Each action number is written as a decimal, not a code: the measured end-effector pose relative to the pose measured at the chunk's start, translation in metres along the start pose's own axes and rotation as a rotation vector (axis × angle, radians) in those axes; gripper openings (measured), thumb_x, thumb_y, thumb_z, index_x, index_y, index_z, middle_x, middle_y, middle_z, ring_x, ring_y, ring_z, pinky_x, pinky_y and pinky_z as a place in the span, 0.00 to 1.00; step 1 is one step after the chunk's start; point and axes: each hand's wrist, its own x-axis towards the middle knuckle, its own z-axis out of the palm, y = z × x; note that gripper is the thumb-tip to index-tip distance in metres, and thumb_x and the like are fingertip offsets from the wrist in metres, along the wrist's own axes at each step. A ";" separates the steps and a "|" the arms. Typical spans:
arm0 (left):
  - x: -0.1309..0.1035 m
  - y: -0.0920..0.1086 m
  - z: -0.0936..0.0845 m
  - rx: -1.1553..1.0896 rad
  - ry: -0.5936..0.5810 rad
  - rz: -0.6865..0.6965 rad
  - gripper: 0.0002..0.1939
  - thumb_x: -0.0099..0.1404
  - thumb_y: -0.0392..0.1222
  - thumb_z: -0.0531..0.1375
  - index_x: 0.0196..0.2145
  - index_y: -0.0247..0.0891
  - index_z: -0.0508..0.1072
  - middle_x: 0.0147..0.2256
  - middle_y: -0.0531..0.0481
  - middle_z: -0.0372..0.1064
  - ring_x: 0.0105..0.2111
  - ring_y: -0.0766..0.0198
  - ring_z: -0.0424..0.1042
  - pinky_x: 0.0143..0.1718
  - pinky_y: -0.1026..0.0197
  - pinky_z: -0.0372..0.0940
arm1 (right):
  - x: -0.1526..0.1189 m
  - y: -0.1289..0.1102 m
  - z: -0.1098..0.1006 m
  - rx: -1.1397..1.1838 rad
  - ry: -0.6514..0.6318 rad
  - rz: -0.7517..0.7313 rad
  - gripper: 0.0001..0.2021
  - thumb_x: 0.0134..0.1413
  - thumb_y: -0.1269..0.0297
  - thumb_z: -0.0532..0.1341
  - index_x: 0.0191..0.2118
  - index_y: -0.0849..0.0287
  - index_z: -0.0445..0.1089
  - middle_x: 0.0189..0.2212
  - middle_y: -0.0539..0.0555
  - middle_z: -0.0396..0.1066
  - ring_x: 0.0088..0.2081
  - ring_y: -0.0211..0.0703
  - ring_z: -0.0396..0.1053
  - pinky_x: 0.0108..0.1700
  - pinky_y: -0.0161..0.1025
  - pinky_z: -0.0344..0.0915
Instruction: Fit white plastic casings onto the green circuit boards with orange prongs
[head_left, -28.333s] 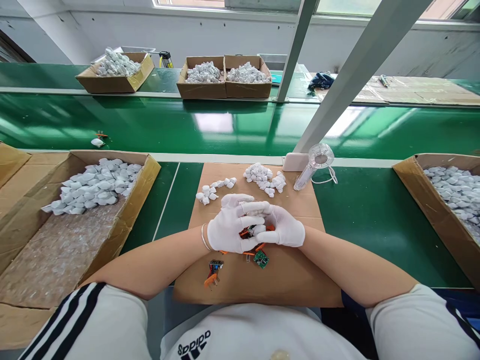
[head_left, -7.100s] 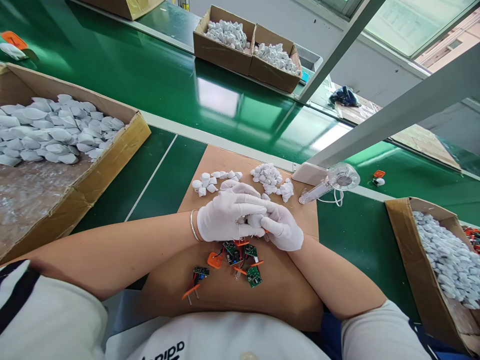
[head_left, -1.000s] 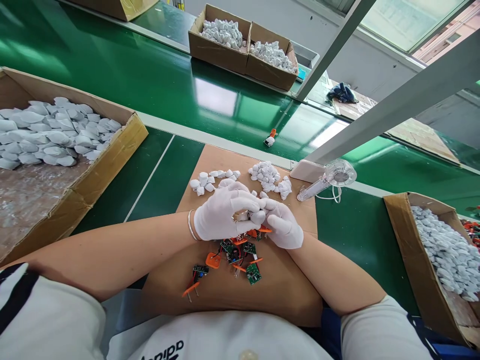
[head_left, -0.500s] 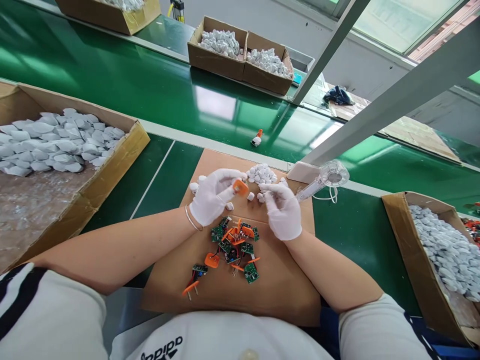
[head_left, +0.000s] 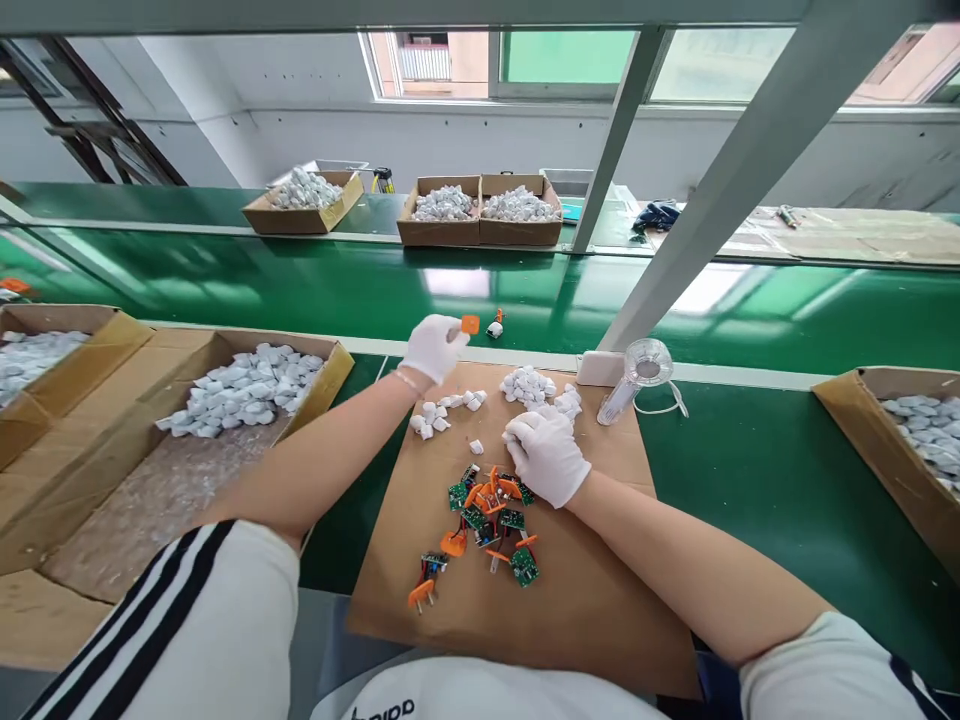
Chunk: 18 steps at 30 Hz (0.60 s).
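My gloved left hand (head_left: 433,350) reaches forward over the near edge of the green belt, fingers closed on an orange plug piece (head_left: 470,324). Whatever is attached behind that piece is hidden by the glove. My gloved right hand (head_left: 546,455) is low over the cardboard sheet (head_left: 600,590), fingers curled and pressed together beside the small white pieces (head_left: 527,386); what they hold, if anything, is hidden. Between my arms lies a heap of green circuit boards with orange plug parts (head_left: 491,510). One orange-and-white assembly (head_left: 495,325) rests on the belt, just right of my left hand.
A clear handheld fan (head_left: 637,378) with a white cord stands right of the sheet. Cardboard boxes of white pieces are at left (head_left: 341,375), right (head_left: 847,420) and behind the green belt (head_left: 439,232). A slanted grey post (head_left: 705,220) rises at right.
My left hand has moved forward from above the cardboard to the belt edge with the orange plug piece. My right hand has shifted left and lower. The head view has tilted up and levelled.
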 end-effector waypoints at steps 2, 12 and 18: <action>0.030 -0.005 0.001 0.118 -0.031 -0.064 0.09 0.59 0.40 0.59 0.23 0.33 0.71 0.23 0.46 0.67 0.29 0.60 0.67 0.33 0.59 0.57 | -0.002 -0.002 -0.001 0.100 0.060 0.013 0.07 0.54 0.68 0.57 0.32 0.61 0.72 0.33 0.58 0.72 0.39 0.49 0.64 0.45 0.46 0.57; 0.032 0.016 0.000 0.479 -0.154 -0.169 0.24 0.61 0.43 0.57 0.52 0.27 0.65 0.49 0.29 0.65 0.48 0.45 0.66 0.44 0.53 0.60 | -0.003 0.006 0.008 0.522 0.301 -0.031 0.12 0.57 0.75 0.52 0.41 0.58 0.71 0.38 0.57 0.75 0.41 0.45 0.72 0.47 0.43 0.68; -0.059 0.032 -0.025 0.545 -0.447 0.168 0.16 0.55 0.40 0.61 0.43 0.44 0.73 0.41 0.46 0.71 0.44 0.53 0.68 0.44 0.57 0.62 | -0.002 0.002 0.006 0.796 0.252 0.135 0.05 0.53 0.71 0.58 0.34 0.56 0.69 0.37 0.55 0.73 0.39 0.45 0.72 0.38 0.41 0.71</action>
